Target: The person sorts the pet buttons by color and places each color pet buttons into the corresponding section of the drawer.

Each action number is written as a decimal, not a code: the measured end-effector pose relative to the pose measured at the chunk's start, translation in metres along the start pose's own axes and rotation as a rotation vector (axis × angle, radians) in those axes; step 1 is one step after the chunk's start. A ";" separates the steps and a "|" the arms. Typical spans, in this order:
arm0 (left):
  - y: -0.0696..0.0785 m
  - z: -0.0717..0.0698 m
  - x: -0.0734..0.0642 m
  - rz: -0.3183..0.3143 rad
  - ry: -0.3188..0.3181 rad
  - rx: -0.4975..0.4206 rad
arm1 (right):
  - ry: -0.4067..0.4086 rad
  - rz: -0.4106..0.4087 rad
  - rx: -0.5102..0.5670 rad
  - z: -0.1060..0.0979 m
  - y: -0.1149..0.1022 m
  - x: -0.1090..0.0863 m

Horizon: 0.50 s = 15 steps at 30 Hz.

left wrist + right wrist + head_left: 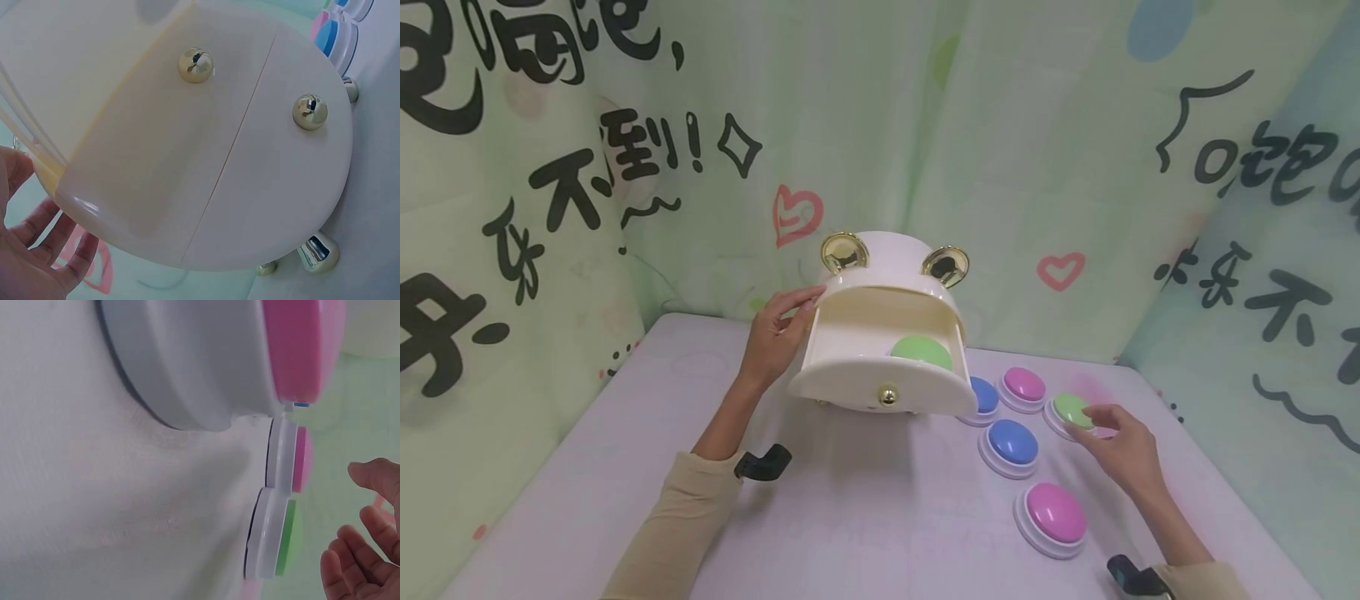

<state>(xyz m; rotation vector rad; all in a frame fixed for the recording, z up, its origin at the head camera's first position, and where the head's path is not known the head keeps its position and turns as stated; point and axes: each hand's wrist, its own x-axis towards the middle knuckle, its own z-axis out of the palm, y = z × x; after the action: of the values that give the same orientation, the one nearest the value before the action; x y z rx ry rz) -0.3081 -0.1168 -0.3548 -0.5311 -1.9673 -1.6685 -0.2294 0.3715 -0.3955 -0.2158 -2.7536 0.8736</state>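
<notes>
A white cabinet (891,258) with round gold ears stands on the table, its upper drawer (850,379) pulled out. Inside that drawer lies a green-topped thing (923,351), partly hidden by the drawer front. My left hand (772,337) rests its fingers on the cabinet's left side; the left wrist view shows them spread along the edge. Over at the right, my right hand (1120,446) hovers by a push button with a green dome (1070,410). In the right wrist view a gap separates its loosely bent fingers (350,569) from that green button (287,540).
Pink buttons (1024,384) and blue buttons (1012,442) on white bases stand right of the cabinet, one blue partly behind the drawer front. Another pink button (1056,512) sits nearer. Printed curtains (1022,167) enclose the table (850,517) at the back and sides.
</notes>
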 end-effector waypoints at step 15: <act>0.005 0.000 -0.001 0.007 0.003 -0.002 | -0.060 0.070 0.005 0.002 0.007 0.013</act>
<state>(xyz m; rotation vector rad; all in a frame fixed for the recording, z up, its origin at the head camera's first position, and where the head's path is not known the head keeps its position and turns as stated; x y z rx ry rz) -0.3042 -0.1164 -0.3514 -0.5348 -1.9598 -1.6662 -0.2423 0.3790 -0.3984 -0.2908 -2.8141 0.9196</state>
